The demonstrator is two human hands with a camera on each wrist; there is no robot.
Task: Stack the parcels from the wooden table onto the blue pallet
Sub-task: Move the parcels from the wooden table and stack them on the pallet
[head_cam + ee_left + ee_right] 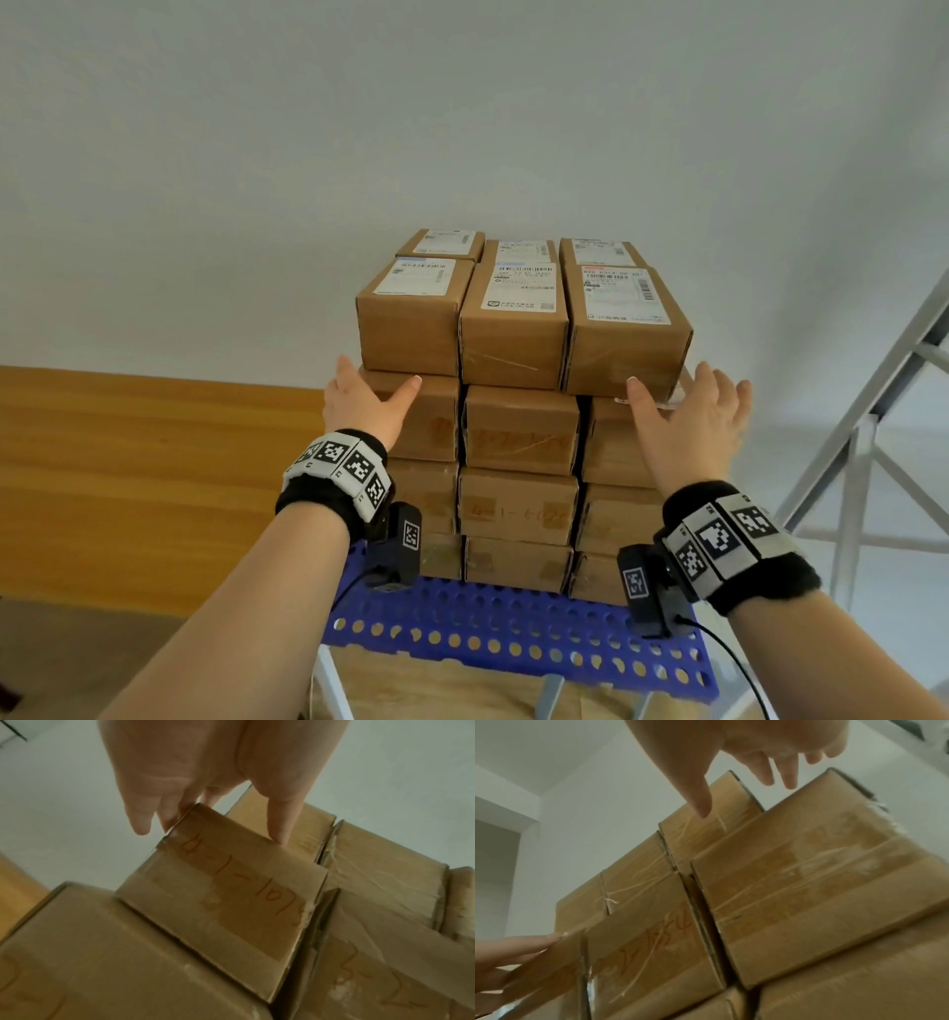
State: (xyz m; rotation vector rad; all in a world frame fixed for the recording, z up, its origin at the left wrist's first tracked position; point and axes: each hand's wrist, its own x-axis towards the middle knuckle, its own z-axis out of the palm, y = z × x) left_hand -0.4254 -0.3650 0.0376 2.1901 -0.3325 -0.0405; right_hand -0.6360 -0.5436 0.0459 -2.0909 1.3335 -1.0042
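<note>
Brown cardboard everywhere — the parcels (518, 411) sit in a neat stack, three wide and four layers high, on the blue pallet (513, 627) with its round holes. Both hands are spread flat with fingers straight, gripping nothing: the left hand (362, 403) against the stack's left side at the second layer, the right hand (690, 419) at its right side, same height. Top boxes carry white shipping labels, and clear tape runs across the fronts — some have orange scribbles.

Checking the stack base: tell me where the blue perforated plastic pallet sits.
Head view, bottom centre: the blue perforated plastic pallet lies under the stacked brown cardboard parcels.
</note>
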